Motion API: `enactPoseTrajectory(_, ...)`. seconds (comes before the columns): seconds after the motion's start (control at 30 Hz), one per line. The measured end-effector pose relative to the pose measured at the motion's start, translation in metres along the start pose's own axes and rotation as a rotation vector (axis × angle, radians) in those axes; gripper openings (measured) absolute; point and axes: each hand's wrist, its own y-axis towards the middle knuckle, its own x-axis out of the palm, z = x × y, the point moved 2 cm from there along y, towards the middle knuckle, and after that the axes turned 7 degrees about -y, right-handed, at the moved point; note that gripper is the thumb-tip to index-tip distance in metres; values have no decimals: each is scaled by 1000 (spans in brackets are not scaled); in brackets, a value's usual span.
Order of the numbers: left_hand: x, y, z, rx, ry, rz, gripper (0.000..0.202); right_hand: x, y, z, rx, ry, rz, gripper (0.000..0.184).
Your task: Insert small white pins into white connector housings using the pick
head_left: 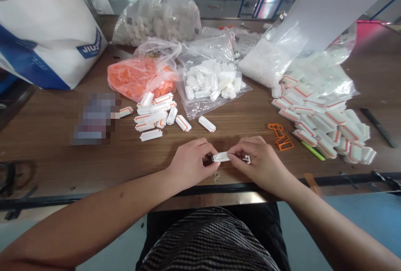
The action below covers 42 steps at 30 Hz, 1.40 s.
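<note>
Pinching a white case [222, 157] with left hand [191, 161] and right hand [257, 158], you likely do best keeping it level, orange frames [280, 135] right of the grip.

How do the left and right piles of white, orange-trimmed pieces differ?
The right pile is larger than the left pile. The left pile lies near an orange-filled bag, while a green stick lies against the right pile. Both are white with orange trim.

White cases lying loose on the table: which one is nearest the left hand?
The lone case between the left hand and the clear bag of white pieces; the others lie farther off.
</note>
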Motion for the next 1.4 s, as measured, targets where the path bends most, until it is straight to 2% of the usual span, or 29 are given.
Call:
enactPoseTrajectory(0.23,2,-1,-2,15,5,10,5,9,8,-3,-86,-69,-10,18)
enactPoseTrajectory(0.47,1,-1,-3,19,3,15,6,12,8,-3,-81,-51,8,18)
enactPoseTrajectory(0.67,1,-1,-1,19,11,23,7,6,3,-7,-213,-209,23,20)
enactPoseTrajectory(0.93,1,0,-2,16,-12,23,8,6,-4,-17,-262,-339,96,20)
enactPoseTrajectory(1.03,0,0,-2,14,-12,29,6,-4,-6,-5,-214,-234,145,18)
enactPoseTrajectory(1.13,0,-1,-3,17,-6,22,5,-21,-13,24,-70,-164,153,16)
enactPoseTrajectory(1.3,0,-1,-4,25,8,-4,6,-31,-32,65,105,-98,-115,22)
enactPoseTrajectory(1.4,0,0,-4,28,13,-9,6,-27,-39,67,108,-79,-148,22)
